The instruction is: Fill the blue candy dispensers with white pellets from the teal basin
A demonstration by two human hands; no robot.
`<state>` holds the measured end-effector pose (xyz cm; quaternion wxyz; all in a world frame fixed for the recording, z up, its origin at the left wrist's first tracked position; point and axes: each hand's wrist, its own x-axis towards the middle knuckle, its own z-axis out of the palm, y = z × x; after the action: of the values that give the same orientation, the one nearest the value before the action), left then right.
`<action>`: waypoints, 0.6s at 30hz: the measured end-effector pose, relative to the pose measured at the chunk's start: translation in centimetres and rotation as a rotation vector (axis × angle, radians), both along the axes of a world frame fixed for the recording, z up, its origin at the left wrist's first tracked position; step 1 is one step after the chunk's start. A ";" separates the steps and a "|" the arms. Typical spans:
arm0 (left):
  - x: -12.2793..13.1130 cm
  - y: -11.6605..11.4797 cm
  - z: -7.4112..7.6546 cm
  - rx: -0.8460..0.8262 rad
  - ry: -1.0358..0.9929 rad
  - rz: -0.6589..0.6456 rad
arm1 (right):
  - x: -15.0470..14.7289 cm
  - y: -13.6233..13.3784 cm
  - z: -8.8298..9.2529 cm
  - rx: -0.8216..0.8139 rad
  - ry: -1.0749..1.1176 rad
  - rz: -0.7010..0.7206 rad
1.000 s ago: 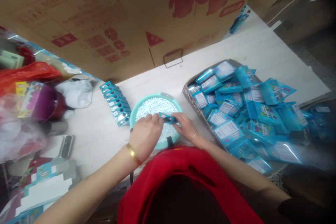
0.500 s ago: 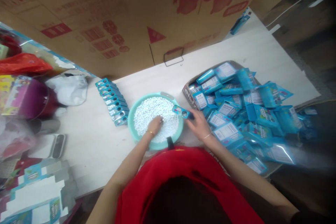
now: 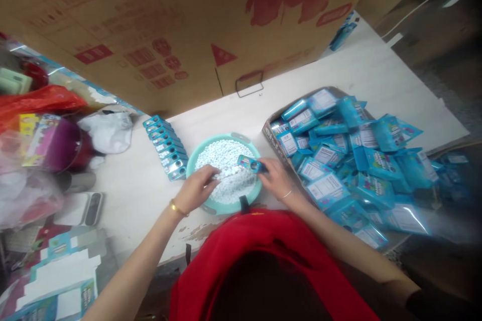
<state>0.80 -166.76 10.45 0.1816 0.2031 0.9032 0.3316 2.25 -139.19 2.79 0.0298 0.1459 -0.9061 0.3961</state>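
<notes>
A round, pale turquoise basin filled with small white pellets stands on the table in front of my red-clad torso. My left hand, a gold bracelet on its wrist, is above the basin's left side. Its thumb and fingers are curved and apart, with white pellets visible between them; none is clearly gripped. With its fingers closed on one end, my right hand holds a small blue box over the basin's right part. The box lies roughly level, and a dark round spot shows near my fingers.
Blue boxes in a row stand left of the basin. On the right, a carton overflows with blue packages. A large cardboard box blocks the back. Bags, a white device and flattened boxes lie at left.
My left hand has come up out of the pellets and moved left toward the basin's rim. My right hand has carried the small blue box slightly left, further over the basin.
</notes>
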 end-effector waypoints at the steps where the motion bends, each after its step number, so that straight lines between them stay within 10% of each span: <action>1: -0.4 0.4 1.2 -0.050 0.011 -0.035 | 0.0 -0.4 -0.1 -0.009 0.000 0.021; 7: -1.4 4.7 6.1 -0.523 0.082 -0.197 | 0.4 -2.4 0.0 -0.061 0.018 0.103; 13: -0.2 6.5 9.8 -0.536 0.201 -0.222 | 0.8 -2.7 -0.3 -0.106 0.001 0.089; 18: -0.2 3.6 8.2 -0.369 0.194 -0.190 | 1.0 -2.3 0.4 -0.204 0.003 0.106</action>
<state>0.55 -163.12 18.61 0.1581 0.2816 0.9386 0.1211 3.23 -141.53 3.21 0.0247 0.1903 -0.8521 0.4869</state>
